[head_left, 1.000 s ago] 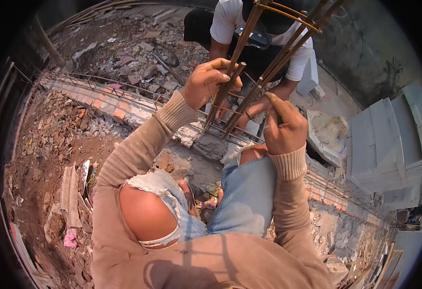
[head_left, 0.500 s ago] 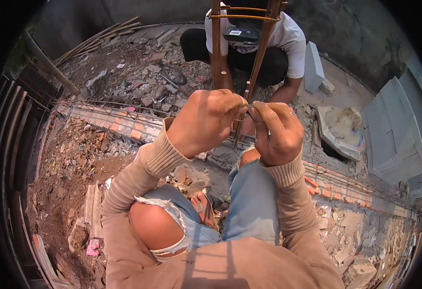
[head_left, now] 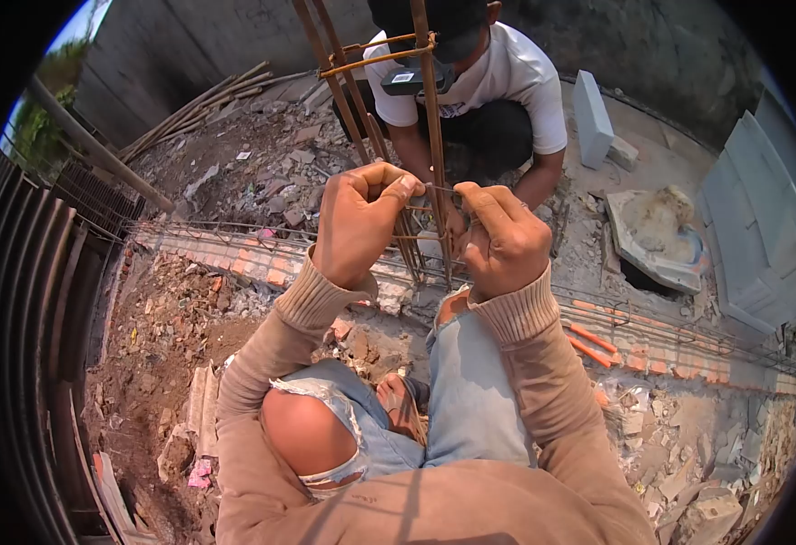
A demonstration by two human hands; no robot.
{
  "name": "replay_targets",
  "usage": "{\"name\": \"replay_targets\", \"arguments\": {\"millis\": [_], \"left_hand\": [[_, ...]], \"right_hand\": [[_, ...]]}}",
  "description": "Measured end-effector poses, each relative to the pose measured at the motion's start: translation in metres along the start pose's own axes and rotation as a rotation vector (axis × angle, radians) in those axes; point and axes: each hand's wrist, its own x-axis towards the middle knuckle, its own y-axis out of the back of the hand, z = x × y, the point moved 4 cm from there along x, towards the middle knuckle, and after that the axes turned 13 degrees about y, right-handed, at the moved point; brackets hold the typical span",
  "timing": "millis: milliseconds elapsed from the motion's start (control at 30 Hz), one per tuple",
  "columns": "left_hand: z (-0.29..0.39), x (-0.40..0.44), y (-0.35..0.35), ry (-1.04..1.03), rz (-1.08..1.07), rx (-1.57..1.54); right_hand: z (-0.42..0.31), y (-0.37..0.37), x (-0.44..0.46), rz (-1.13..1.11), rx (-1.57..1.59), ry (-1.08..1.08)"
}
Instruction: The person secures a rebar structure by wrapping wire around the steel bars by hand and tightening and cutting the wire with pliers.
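A thin wire (head_left: pixel 441 188) stretches between my two hands in front of the upright rebar cage (head_left: pixel 433 118). My left hand (head_left: pixel 358 218) pinches one end between thumb and forefinger. The other end is pinched by my right hand (head_left: pixel 507 238), just right of the nearest bar. Rusty square stirrups (head_left: pixel 380 59) ring the bars above my hands. The lower part of the cage stands beyond my wrists, close to the other person's hands, which my right hand partly hides.
Another person in a white shirt (head_left: pixel 516 82) crouches behind the cage. Horizontal rebar runs along the brick footing (head_left: pixel 252 259). Orange tool handles (head_left: pixel 590 343) lie on it at right. Pale blocks (head_left: pixel 752 227), a broken basin (head_left: pixel 657 241) and rubble (head_left: pixel 171 318) surround me.
My hands have moved slightly apart, so the wire between them now shows. My view has shifted, and the person behind the cage now sits higher with the head tilted down.
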Motion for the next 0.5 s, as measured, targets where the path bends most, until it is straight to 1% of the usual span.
{"name": "replay_targets", "arguments": {"millis": [33,67,100,133,167,233,267,333,367,433,500], "left_hand": [[0.001,-0.002,0.001,-0.026,-0.017,0.206],[0.001,-0.002,0.002,-0.024,-0.015,0.212],[-0.001,-0.003,-0.001,-0.038,-0.099,0.273],[-0.003,-0.004,-0.004,-0.048,-0.184,0.334],[-0.003,-0.006,-0.008,-0.062,-0.27,0.394],[0.002,-0.008,-0.017,-0.051,-0.238,0.456],[0.003,-0.01,-0.022,-0.044,-0.218,0.379],[-0.001,-0.009,-0.03,-0.066,-0.171,0.203],[-0.002,-0.007,-0.033,-0.067,-0.174,0.206],[-0.003,-0.005,-0.032,0.011,-0.103,-0.038],[-0.002,-0.005,-0.035,-0.024,-0.083,-0.078]], "right_hand": [[0.006,0.006,0.002,0.005,0.004,-0.003],[0.007,0.011,0.006,-0.011,-0.064,0.08],[0.006,0.015,0.009,-0.028,-0.131,0.164],[0.003,0.018,0.011,-0.063,-0.175,0.195],[0.001,0.021,0.01,-0.059,-0.172,0.192],[-0.003,0.022,0.008,-0.091,-0.133,0.09],[-0.006,0.022,0.007,-0.087,-0.134,0.089],[-0.007,0.016,0.002,-0.1,-0.014,-0.019],[-0.009,0.013,0.0,-0.097,-0.017,-0.022],[-0.008,0.008,-0.004,-0.029,0.093,-0.102],[-0.007,0.0,-0.007,0.003,0.075,-0.065]]}}
